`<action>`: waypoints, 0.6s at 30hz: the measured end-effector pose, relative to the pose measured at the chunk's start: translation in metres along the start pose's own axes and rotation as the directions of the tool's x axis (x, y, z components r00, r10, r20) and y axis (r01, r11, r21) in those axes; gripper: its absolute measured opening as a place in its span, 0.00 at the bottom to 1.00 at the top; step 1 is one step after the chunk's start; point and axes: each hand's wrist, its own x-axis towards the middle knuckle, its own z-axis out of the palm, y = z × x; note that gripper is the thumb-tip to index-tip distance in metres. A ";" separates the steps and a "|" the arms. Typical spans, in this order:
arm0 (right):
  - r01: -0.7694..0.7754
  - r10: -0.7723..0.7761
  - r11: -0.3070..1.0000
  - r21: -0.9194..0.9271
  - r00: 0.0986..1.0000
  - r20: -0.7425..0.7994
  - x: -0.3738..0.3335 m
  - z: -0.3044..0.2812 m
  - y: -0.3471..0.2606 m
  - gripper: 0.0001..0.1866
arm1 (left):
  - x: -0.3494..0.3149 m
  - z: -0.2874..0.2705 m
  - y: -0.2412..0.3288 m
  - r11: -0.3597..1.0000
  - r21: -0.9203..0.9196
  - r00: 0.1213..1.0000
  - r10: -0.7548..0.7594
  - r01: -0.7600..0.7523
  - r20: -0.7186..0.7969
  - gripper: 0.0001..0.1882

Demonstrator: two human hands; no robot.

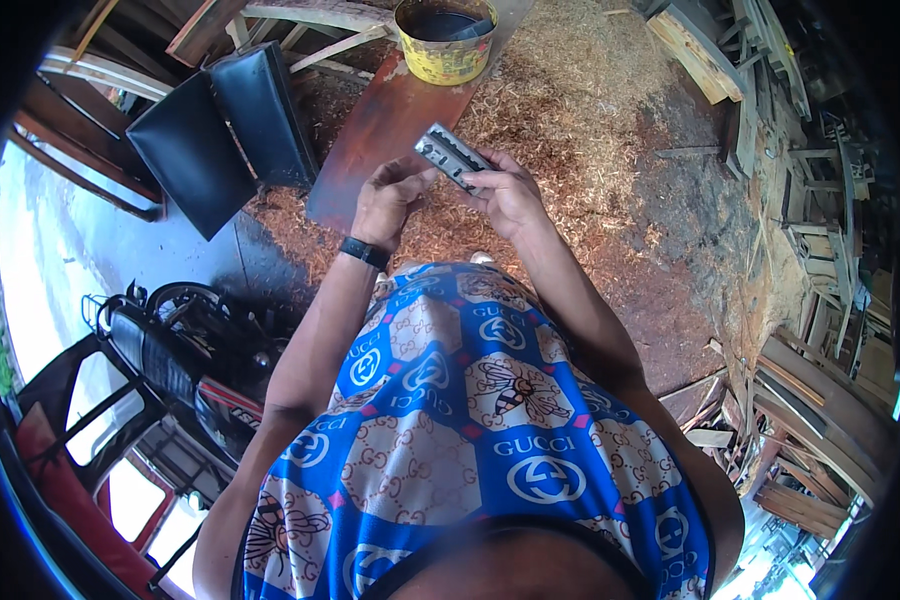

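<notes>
My right hand (510, 198) grips a flat, rectangular silver-grey piece (449, 157) with dark slots and small dark marks on its face. Its thumb lies across the lower right end, and the other fingers wrap behind. The piece tilts, with its far end pointing up and left. Close by its left edge is my left hand (383, 207), a dark band on the wrist. Those fingers are curled and the thumb and forefinger come together; whether something small is pinched there is too fine to tell. Beyond both hands, a reddish-brown board (370, 130) lies on the ground.
A yellow bucket (448, 62) holding dark liquid stands at the board's far end. Black padded panels (195, 150) are at the left, with a parked motorcycle (155, 340) nearer. Wood shavings (570, 110) cover the ground. Stacked timber (820, 400) lines the right side.
</notes>
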 end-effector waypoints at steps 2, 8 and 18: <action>-0.003 0.002 0.999 0.035 1.000 0.019 -0.001 0.007 0.003 0.27 | -0.002 0.006 -0.004 0.996 -0.078 0.998 -0.049 0.052 0.045 0.17; 0.010 -0.007 0.999 -0.042 0.996 0.085 -0.003 0.018 0.008 0.29 | -0.005 0.019 0.007 0.973 -0.228 0.997 0.004 0.014 0.077 0.12; 0.052 -0.024 0.979 -0.196 0.990 0.140 -0.007 0.016 -0.008 0.15 | -0.009 0.009 0.009 0.990 -0.140 0.992 0.023 -0.006 0.126 0.14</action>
